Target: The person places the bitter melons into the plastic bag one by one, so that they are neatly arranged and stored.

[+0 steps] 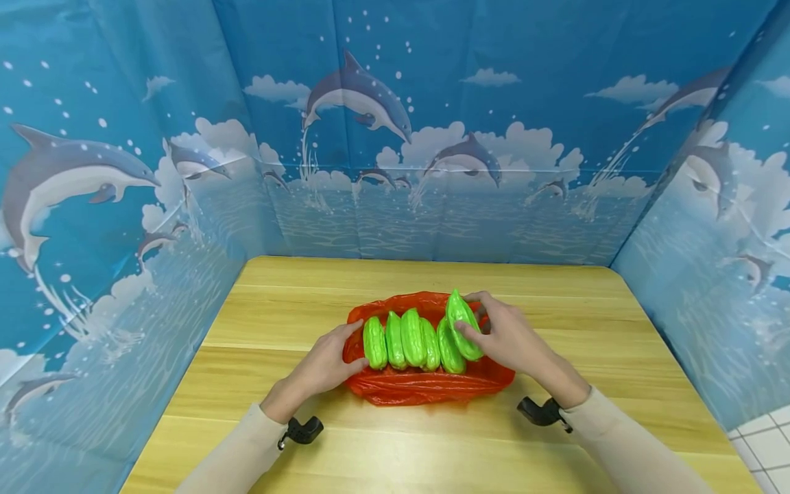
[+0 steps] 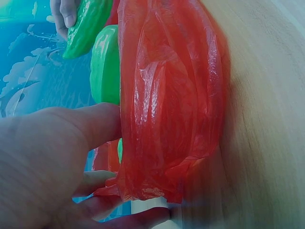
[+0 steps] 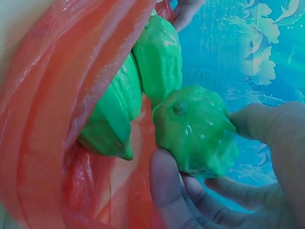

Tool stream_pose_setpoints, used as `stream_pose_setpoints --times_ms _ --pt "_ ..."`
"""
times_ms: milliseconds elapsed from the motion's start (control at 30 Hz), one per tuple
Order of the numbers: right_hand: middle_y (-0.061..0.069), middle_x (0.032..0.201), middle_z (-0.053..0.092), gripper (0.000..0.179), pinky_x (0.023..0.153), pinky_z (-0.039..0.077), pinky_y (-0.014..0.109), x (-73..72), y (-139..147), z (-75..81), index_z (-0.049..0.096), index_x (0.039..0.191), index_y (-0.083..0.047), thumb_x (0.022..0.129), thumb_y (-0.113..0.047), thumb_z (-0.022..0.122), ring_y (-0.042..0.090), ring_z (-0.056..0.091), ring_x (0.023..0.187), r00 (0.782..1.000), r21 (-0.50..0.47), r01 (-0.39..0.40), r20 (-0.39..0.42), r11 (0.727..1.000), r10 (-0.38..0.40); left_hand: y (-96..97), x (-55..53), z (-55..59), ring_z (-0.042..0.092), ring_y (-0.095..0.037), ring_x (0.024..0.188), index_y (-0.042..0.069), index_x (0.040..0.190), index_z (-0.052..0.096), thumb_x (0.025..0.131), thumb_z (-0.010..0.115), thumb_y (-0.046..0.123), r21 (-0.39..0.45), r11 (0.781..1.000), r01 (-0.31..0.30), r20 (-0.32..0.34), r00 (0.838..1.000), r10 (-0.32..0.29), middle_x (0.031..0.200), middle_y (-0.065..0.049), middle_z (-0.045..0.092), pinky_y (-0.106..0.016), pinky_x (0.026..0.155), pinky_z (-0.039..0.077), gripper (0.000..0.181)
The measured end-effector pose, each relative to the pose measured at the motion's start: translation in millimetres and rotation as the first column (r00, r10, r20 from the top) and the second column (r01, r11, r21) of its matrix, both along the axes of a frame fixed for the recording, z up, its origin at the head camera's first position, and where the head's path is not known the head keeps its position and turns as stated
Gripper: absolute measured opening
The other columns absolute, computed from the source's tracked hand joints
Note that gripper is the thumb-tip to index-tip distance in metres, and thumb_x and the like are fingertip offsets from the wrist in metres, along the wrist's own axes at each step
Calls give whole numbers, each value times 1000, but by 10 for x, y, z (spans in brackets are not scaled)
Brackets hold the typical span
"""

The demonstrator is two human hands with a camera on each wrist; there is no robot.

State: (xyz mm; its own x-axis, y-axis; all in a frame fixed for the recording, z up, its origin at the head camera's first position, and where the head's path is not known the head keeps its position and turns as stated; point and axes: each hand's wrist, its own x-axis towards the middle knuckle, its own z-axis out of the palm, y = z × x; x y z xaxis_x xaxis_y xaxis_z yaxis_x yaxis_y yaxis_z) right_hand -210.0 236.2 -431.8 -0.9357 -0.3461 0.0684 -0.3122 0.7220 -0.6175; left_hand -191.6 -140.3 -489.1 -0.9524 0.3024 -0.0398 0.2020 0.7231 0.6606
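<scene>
A red plastic bag (image 1: 420, 392) lies spread on the wooden table, its mouth facing up. Several bright green, ridged bitter melons (image 1: 413, 337) sit side by side in it. My right hand (image 1: 515, 337) holds one bitter melon (image 1: 463, 325) between thumb and fingers, tilted above the bag's right end. In the right wrist view, the stem stub of this held bitter melon (image 3: 195, 131) faces the camera. At the bag's left end, my left hand (image 1: 327, 360) grips the rim, thumb by the leftmost bitter melon (image 1: 374, 343). The bag (image 2: 167, 95) partly hides its fingers in the left wrist view.
The light wooden table (image 1: 395, 446) extends around the bag on all sides. Blue curtains (image 1: 382, 206) printed with dolphins stand along its back and sides. Black wrist mounts (image 1: 304, 430) sit on both forearms. White floor tiles (image 1: 762, 449) show at the lower right.
</scene>
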Motion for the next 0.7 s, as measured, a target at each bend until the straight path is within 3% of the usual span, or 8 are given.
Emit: stream_pose_setpoints --times_ms 233,700 --pt "13 116 79 66 71 60 32 -23 -66 -33 56 167 -4 116 -42 74 17 73 85 999 -18 -13 40 1000 13 -4 -5 3 55 -49 163 4 174 51 104 89 26 5 1000 4 1 1000 -4 176 -22 57 -68 135 48 83" --pt "13 121 80 65 80 64 38 -58 -197 -143 59 163 -3 115 -44 76 14 73 92 998 1 -11 58 1000 10 -22 -20 -18 56 -48 163 4 175 51 105 88 26 4 1000 7 16 1000 -7 177 -21 57 -67 134 49 82"
